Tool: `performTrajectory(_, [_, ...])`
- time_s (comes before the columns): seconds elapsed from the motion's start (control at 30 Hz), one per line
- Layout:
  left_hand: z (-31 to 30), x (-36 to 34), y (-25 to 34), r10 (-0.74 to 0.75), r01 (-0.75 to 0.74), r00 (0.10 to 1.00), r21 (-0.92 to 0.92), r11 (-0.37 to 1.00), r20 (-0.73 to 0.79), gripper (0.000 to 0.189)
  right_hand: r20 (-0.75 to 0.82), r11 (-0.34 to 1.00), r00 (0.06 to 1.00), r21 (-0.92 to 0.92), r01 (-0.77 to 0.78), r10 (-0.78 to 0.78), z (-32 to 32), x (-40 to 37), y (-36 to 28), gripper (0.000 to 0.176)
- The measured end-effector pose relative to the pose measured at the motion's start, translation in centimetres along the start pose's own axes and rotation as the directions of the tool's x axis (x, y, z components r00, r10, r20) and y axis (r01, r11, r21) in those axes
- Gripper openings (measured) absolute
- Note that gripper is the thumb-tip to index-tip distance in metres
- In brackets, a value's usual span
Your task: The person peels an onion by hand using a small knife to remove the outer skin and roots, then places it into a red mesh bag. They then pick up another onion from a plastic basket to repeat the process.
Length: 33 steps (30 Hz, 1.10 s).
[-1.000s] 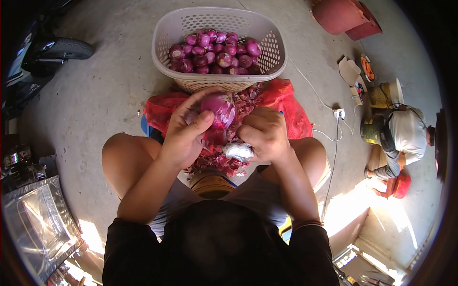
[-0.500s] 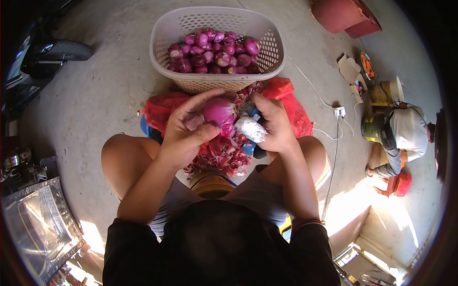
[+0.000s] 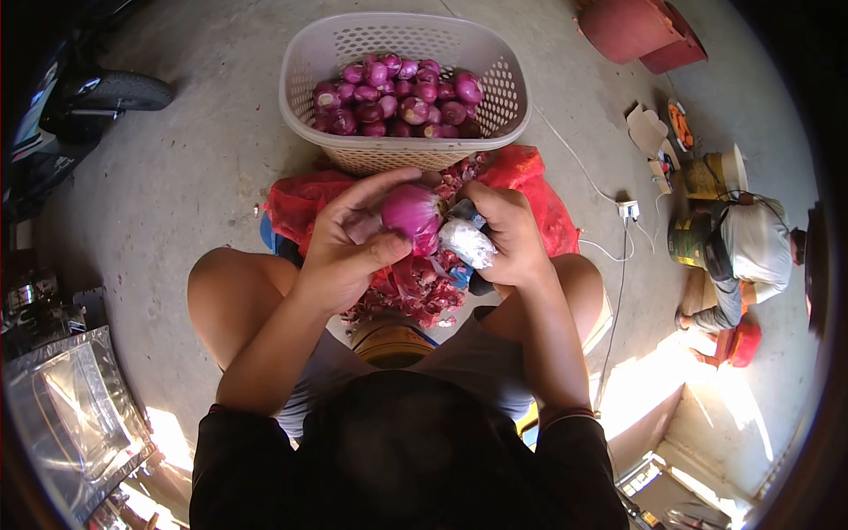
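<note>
My left hand [image 3: 346, 237] is closed round a purple-red onion [image 3: 412, 210], with fingers behind it and the thumb across its near side. The onion's pale root end points toward my right hand [image 3: 511, 231]. That hand is wrapped round a dark tool whose end is covered in a shiny silver-white wrapping [image 3: 466, 243]; its working end is hidden behind the onion and fingers. Loose skin hangs below the onion. Under both hands lies a heap of red onion skins [image 3: 415, 296], partly over red mesh sacking [image 3: 305, 205].
Ahead stands a plastic basket [image 3: 291, 97] holding many onions. A motorcycle wheel [image 3: 124, 92] is at left. On the right are a power cable with a socket block [image 3: 628, 209], buckets [image 3: 723, 172] and another person [image 3: 755, 243] bending down. A yellow container [image 3: 390, 340] sits between my legs.
Both hands keep nearly the same place. The onion has shifted very slightly down and to the right, close to the tool in my right hand.
</note>
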<state>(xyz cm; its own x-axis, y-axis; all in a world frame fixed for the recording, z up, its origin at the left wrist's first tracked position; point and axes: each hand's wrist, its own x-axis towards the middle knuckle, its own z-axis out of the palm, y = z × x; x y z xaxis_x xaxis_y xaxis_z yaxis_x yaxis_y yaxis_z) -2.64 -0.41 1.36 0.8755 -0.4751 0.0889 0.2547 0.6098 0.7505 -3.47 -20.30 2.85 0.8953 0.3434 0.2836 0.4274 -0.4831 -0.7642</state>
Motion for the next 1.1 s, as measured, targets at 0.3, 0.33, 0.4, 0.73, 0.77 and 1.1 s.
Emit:
performTrajectory(0.3, [-0.1,0.0,-0.3,0.016,-0.016,1.0,0.008,1.0,0.018,0.061,0.092,0.998,0.996,0.059,0.008,-0.014,0.1,0.1,0.1,0.021])
performTrajectory(0.33, [-0.1,0.0,-0.4,0.019,-0.019,1.0,0.011,1.0,0.02,0.061,0.077,0.999,0.997,0.051,0.019,-0.023,0.2,0.1,0.1,0.02])
performTrajectory(0.4, [-0.2,0.1,-0.5,0.063,-0.067,0.997,0.087,0.994,0.047,0.06,0.049,0.999,0.998,0.034,0.041,-0.043,0.2,0.1,0.0,0.019])
performTrajectory(0.73, [-0.4,0.2,-0.4,0.095,-0.086,0.994,0.14,0.986,-0.054,0.068,0.076,0.944,0.956,-0.151,0.292,-0.283,0.3,0.0,-0.2,0.022])
performTrajectory(0.77, [-0.4,0.1,-0.4,0.098,-0.089,0.994,0.136,0.987,-0.058,0.068,0.085,0.946,0.957,-0.144,0.289,-0.279,0.4,0.0,-0.1,0.022])
performTrajectory(1.1, [-0.7,0.1,-0.6,0.107,-0.106,0.988,0.009,0.994,-0.108,0.056,0.336,0.992,0.938,-0.057,0.11,-0.085,-0.9,-0.6,-0.3,0.031])
